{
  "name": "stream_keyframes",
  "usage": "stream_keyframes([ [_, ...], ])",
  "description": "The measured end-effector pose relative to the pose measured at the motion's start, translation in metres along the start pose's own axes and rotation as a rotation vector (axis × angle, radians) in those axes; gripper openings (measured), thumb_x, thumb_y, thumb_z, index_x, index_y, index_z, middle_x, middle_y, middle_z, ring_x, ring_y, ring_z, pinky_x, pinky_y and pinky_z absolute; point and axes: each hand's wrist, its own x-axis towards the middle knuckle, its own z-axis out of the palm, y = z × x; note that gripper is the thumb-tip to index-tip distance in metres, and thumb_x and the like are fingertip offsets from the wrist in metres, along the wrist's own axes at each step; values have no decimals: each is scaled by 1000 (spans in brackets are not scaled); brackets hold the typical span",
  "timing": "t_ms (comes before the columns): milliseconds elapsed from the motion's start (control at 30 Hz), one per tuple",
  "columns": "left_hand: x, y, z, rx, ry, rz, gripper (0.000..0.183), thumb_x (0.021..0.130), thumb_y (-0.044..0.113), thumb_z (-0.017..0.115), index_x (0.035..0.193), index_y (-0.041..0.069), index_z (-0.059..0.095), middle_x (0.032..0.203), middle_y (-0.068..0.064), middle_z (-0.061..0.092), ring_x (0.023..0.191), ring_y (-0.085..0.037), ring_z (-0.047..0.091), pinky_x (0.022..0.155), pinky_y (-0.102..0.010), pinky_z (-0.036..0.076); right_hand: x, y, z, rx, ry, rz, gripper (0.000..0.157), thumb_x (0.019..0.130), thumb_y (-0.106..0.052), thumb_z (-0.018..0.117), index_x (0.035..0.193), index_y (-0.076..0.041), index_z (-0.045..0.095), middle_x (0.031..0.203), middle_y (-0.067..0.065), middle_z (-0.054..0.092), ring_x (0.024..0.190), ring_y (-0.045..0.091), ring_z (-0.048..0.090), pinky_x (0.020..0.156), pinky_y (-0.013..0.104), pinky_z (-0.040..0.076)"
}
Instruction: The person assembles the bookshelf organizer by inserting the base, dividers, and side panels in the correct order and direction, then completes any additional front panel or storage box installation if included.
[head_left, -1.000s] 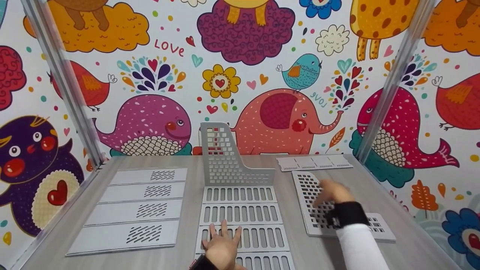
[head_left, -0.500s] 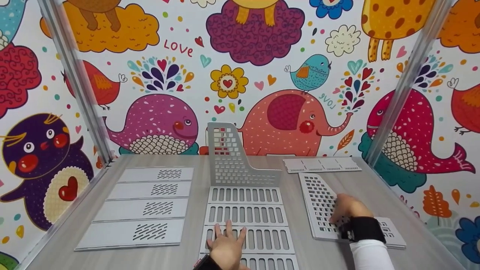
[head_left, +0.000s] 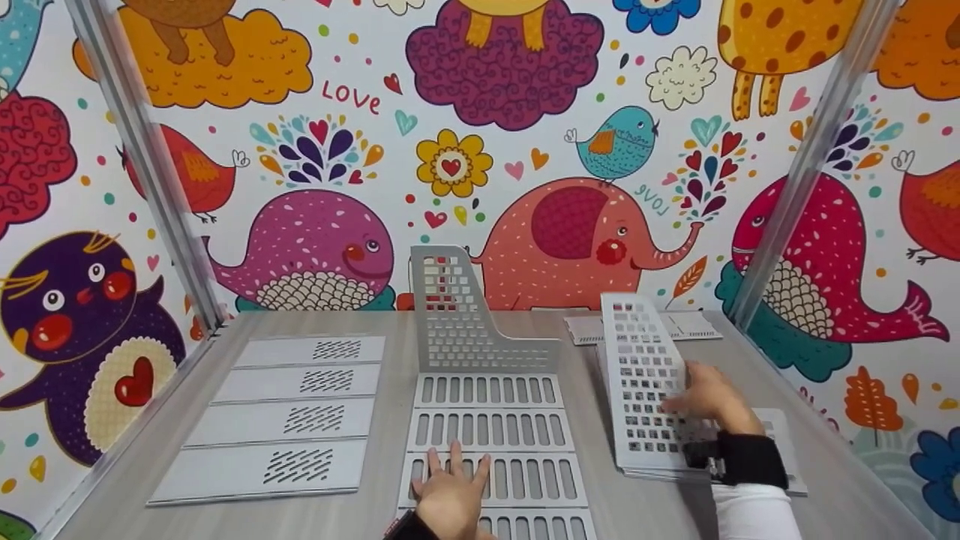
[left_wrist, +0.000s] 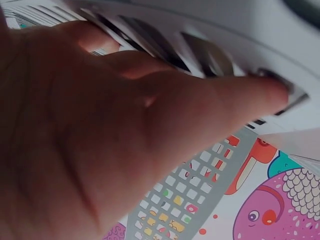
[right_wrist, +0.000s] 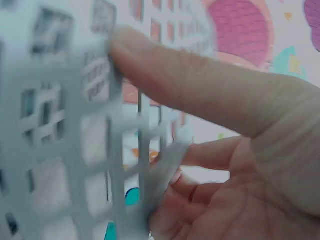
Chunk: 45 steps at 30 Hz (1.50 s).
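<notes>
In the head view my left hand (head_left: 450, 495) lies with fingers spread on a grey slotted panel (head_left: 559, 433) on the table. From that panel's far end a grey perforated side panel (head_left: 454, 341) with a stepped outline stands upright. My right hand (head_left: 716, 401) grips a similar white perforated side panel (head_left: 613, 375) by its sloping edge. Its far end is tilted up off a matching flat piece below. In the right wrist view the thumb (right_wrist: 200, 80) presses the near face of the panel (right_wrist: 95, 165), and the other fingers are behind it.
To the left lies a wide white panel (head_left: 232, 427) with score lines and patches of slanted slits. A narrow white strip (head_left: 694, 327) lies at the back right. Cartoon-printed walls (head_left: 525, 157) and metal posts (head_left: 142, 150) enclose the table.
My right hand has taken hold of the top perforated side panel and raised its far end from the piece beneath. The left hand has stayed in place on the slotted panel.
</notes>
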Motion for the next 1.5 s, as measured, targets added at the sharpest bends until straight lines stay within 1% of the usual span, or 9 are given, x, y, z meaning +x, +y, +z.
stream_keyframes([
  [100,-1,-1,0,6,9,2,104,68,63,82,156,33,34,166,-16,22,149,-52,21,102,-71,43,-2,-7,0,154,38,-94,58,92,-9,69,141,12,44,124,31,62,105,33,64,88,45,53],
  [233,-1,-2,-1,49,7,13,104,70,69,78,156,34,32,166,-16,22,149,-52,22,100,-69,45,-1,-20,5,256,112,-221,38,100,-5,57,135,9,52,127,32,63,109,37,66,86,41,55],
  [367,-1,-2,-2,76,4,27,104,71,73,75,156,34,31,166,-16,22,149,-53,22,97,-69,47,4,-31,12,246,197,-275,34,102,-5,55,133,7,54,127,32,64,113,40,66,86,37,55],
  [533,-3,-1,-3,66,5,33,104,71,71,75,156,33,31,166,-17,23,148,-53,23,97,-69,47,8,-40,24,178,313,-301,23,101,-5,57,122,4,58,113,27,70,99,36,69,75,31,53],
  [733,-5,-1,-4,61,21,31,105,69,71,77,156,32,32,165,-17,23,148,-54,23,97,-70,46,11,-43,32,152,354,-337,20,100,-3,57,120,3,58,112,26,70,100,39,70,79,44,57],
  [933,-3,-1,-3,15,-1,22,103,70,67,79,156,34,34,166,-15,22,149,-53,21,99,-72,44,12,-49,44,210,284,-390,27,99,-2,59,125,2,59,119,26,70,109,41,69,88,51,57],
  [1100,4,-2,3,-22,-13,23,102,69,63,82,155,35,34,166,-15,21,149,-53,20,100,-73,42,12,-60,55,216,249,-446,20,97,-2,61,117,1,61,110,24,73,101,38,71,87,49,59],
  [1300,11,-2,7,-51,-35,16,106,68,62,84,156,34,32,167,-16,17,150,-53,16,102,-74,39,11,-55,44,153,322,-432,17,97,-2,62,114,1,63,103,22,75,93,35,73,76,41,60],
  [1500,-4,0,0,-47,25,31,106,66,63,85,155,30,36,165,-19,22,148,-54,21,99,-75,41,9,-50,35,124,333,-394,25,99,-2,60,122,4,61,110,25,73,99,36,72,83,48,60],
])
